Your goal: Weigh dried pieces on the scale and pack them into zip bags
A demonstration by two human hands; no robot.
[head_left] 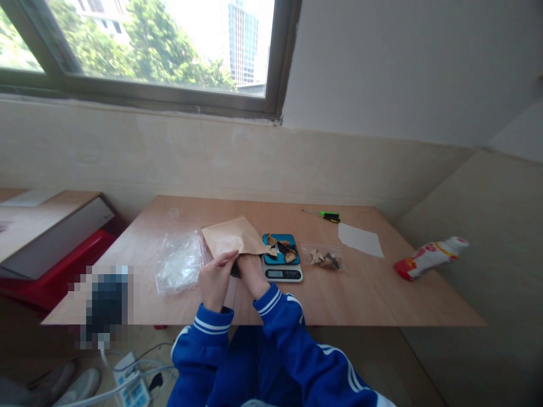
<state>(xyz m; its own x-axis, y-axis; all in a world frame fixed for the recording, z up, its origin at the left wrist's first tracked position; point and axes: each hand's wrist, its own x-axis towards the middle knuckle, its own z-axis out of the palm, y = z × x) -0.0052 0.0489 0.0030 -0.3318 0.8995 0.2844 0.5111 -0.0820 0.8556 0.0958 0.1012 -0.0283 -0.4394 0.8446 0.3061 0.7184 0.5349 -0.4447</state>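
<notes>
A brown paper bag (231, 234) lies tilted at the middle of the table with its mouth towards me. My left hand (214, 278) pinches the edge of that mouth between thumb and fingers. Inside the opening is my right hand (251, 270), its fingers hidden by the paper. Just right of the bag, a kitchen scale (282, 275) with a blue top carries dried brown and dark pieces (290, 255). Beside the scale, a small clear zip bag (324, 259) holds similar pieces.
Clear plastic bags (178, 265) lie left of the paper bag. Behind the scale are a green-and-black screwdriver (328, 216) and a white sheet (360, 240). A red-and-white bottle (430, 257) stands at the right. Below the table's left side is a power strip (131, 381) with cables.
</notes>
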